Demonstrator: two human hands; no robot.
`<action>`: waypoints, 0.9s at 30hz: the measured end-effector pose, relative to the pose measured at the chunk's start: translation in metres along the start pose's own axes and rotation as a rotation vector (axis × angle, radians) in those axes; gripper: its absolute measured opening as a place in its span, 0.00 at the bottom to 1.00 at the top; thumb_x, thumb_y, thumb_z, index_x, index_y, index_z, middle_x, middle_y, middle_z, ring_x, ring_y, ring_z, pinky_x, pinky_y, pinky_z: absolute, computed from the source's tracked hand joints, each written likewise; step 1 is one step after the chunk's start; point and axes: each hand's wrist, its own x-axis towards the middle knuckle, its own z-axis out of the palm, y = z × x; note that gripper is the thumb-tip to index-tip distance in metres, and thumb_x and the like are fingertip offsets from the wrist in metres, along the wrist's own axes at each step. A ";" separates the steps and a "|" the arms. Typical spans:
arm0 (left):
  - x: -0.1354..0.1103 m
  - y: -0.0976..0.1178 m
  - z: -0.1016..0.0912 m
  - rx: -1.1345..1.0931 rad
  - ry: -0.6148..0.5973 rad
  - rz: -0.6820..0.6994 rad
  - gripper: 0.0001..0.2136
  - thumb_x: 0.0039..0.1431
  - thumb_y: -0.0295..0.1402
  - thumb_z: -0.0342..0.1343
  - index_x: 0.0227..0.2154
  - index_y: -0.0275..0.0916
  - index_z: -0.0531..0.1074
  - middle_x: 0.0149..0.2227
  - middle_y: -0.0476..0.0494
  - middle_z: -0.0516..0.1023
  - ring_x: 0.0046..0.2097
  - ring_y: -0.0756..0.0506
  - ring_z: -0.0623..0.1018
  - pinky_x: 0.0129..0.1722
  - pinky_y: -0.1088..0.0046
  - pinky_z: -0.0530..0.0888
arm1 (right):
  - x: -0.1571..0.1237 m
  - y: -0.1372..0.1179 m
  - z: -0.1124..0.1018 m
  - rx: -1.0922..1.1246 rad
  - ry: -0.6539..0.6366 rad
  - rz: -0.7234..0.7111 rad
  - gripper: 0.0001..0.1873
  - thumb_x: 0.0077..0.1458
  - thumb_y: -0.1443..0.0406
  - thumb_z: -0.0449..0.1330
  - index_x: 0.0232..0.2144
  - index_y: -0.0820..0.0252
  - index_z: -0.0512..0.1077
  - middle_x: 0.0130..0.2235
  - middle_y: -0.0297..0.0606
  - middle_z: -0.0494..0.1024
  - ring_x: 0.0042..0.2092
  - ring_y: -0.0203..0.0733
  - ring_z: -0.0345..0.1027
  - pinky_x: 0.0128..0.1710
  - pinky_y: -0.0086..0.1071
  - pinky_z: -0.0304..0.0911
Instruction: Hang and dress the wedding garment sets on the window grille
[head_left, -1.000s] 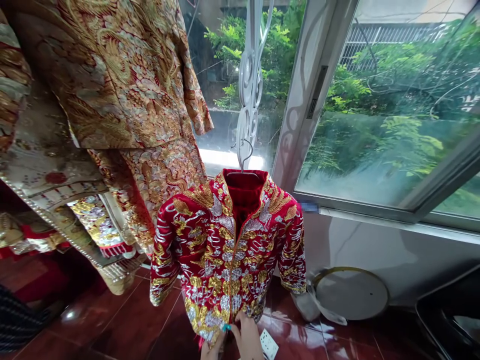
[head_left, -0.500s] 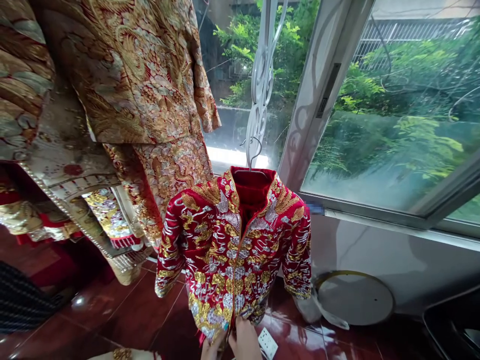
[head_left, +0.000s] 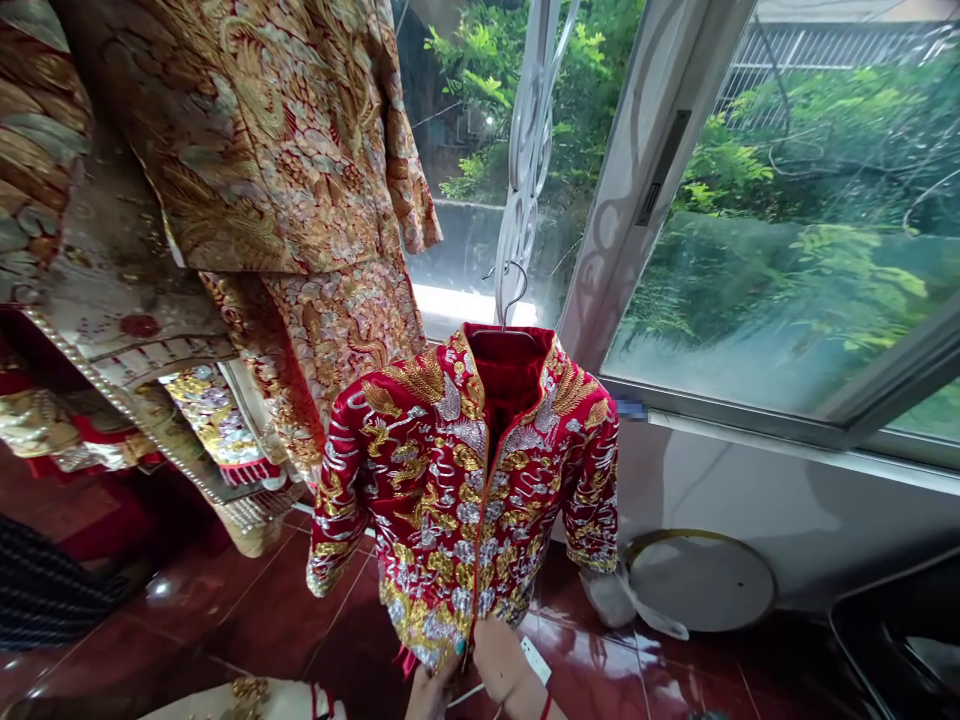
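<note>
A red jacket [head_left: 420, 500] with gold and silver embroidery hangs upright on a wire hanger [head_left: 514, 296]. Its collar stands open at the top, while the front edges meet lower down. At the bottom of the front, my left hand [head_left: 435, 688] grips the hem on the left side; a small teal spot shows by its fingertips. Close beside it, my right hand [head_left: 504, 662] is closed at the lower front edge of the jacket, a red band round its wrist. Whatever small part lies between the fingertips is hidden.
Gold-embroidered garments [head_left: 300, 170] hang at the left. Behind the jacket are a white scrolled metal stand [head_left: 525, 160] and a window [head_left: 765, 300]. A round board [head_left: 701, 580] leans on the wall, and a white power strip [head_left: 535, 656] lies on the red tiled floor [head_left: 255, 610].
My right hand has shifted slightly right and up along the jacket's front edge, with more of its wrist showing. My left hand has moved a little right, still at the hem.
</note>
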 end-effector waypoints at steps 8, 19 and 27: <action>-0.010 0.010 0.006 0.013 -0.082 -0.015 0.20 0.28 0.34 0.76 0.29 0.36 0.78 0.30 0.42 0.83 0.38 0.39 0.82 0.42 0.66 0.77 | -0.001 0.014 -0.008 0.309 -0.272 0.132 0.14 0.48 0.70 0.49 0.14 0.57 0.64 0.13 0.30 0.67 0.15 0.36 0.58 0.20 0.28 0.56; -0.003 0.010 0.010 -0.002 -0.056 -0.084 0.18 0.31 0.29 0.73 0.27 0.36 0.74 0.28 0.44 0.81 0.38 0.39 0.81 0.49 0.52 0.74 | 0.000 -0.003 0.001 0.543 -0.164 0.180 0.13 0.50 0.60 0.56 0.18 0.58 0.63 0.15 0.25 0.61 0.19 0.32 0.55 0.23 0.26 0.54; -0.020 0.022 0.013 0.108 0.170 -0.036 0.14 0.41 0.29 0.68 0.27 0.40 0.67 0.32 0.45 0.77 0.43 0.37 0.79 0.49 0.49 0.71 | 0.006 -0.036 -0.041 0.619 -0.109 0.127 0.08 0.49 0.60 0.54 0.23 0.57 0.62 0.19 0.24 0.61 0.22 0.31 0.56 0.20 0.24 0.47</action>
